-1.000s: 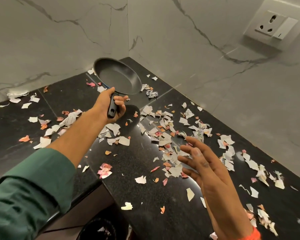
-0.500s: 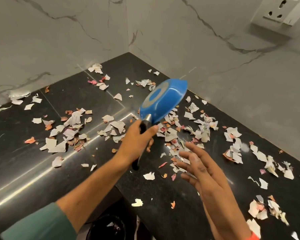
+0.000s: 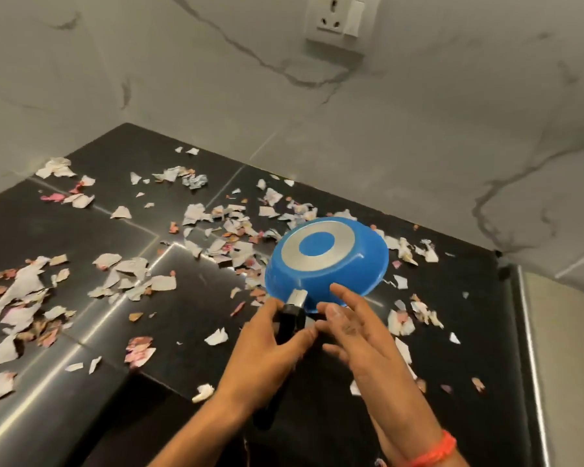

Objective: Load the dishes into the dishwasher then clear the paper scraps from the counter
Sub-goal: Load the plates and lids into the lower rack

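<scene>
A small blue frying pan (image 3: 331,271) is held upside down above the black counter (image 3: 81,230), its silver-ringed base facing me. My left hand (image 3: 267,352) grips its black handle (image 3: 289,323) just behind the pan. My right hand (image 3: 361,338) is beside it with fingers spread and straight, the forefinger tip touching the pan's blue wall. Torn paper scraps (image 3: 125,278) in white and pink lie scattered over the counter, thickest at the left and under the pan.
Marble walls meet in a corner behind the counter, with a white power socket (image 3: 334,18) high on the right wall. A steel edge (image 3: 526,332) bounds the counter at the right. A dark opening lies below the counter's front edge.
My left hand has carried the pan from the back corner toward me and turned it upside down. My right hand has come up to touch the pan's side.
</scene>
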Demonstrator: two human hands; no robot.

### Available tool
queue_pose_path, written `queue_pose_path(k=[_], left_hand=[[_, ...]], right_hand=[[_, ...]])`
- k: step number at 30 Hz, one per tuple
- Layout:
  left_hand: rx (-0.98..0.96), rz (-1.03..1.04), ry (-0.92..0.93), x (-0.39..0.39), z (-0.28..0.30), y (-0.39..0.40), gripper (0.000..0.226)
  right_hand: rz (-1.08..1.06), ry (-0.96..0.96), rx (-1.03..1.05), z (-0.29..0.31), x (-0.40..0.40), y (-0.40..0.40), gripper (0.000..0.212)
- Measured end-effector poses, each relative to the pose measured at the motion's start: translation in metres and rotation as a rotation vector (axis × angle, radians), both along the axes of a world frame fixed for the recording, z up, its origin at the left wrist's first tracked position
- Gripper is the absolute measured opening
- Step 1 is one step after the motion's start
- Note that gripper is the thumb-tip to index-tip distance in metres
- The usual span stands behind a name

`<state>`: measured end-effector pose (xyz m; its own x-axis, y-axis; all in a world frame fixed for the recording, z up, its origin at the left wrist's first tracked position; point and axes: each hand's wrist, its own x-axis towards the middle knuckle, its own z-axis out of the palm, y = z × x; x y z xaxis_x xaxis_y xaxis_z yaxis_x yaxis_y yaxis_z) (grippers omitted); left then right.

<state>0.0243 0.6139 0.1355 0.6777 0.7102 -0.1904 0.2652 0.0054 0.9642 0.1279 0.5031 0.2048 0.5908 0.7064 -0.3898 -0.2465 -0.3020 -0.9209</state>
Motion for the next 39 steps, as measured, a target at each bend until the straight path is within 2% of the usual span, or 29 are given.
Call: queue_pose_path(k=[5,11,17,23,26,31,39], left_hand=[[-0.046,-0.103,-0.002,0.003,0.013,-0.057,0.021],[0.051,-0.237,0.004,0.010,0.028,-0.125,0.024],[0.082,-0.426,-0.032,0.025,0.040,-0.203,0.023],[0.069,-0.720,-0.062,0.049,0.052,-0.290,0.024],[0.104,-0.895,-0.070,0.065,0.050,-0.325,0.024],[0.189,-1.135,-0.026,0.099,0.035,-0.382,0.031],[0.138,-1.596,-0.027,0.131,0.008,-0.456,0.056]], right_hand=[[-0.148,0.023,0.056,0.005,-0.013,-0.064,0.050],[-0.334,0.022,0.125,0.000,-0.030,-0.148,0.038],[-0.555,-0.024,0.117,-0.015,-0.034,-0.227,0.028],[-0.807,-0.018,0.149,-0.015,-0.038,-0.315,0.028],[-0.905,-0.025,0.179,-0.018,-0.040,-0.347,0.037],[-1.205,-0.013,0.206,-0.034,-0.030,-0.386,0.074],[-1.603,-0.035,0.113,-0.069,-0.023,-0.450,0.070]])
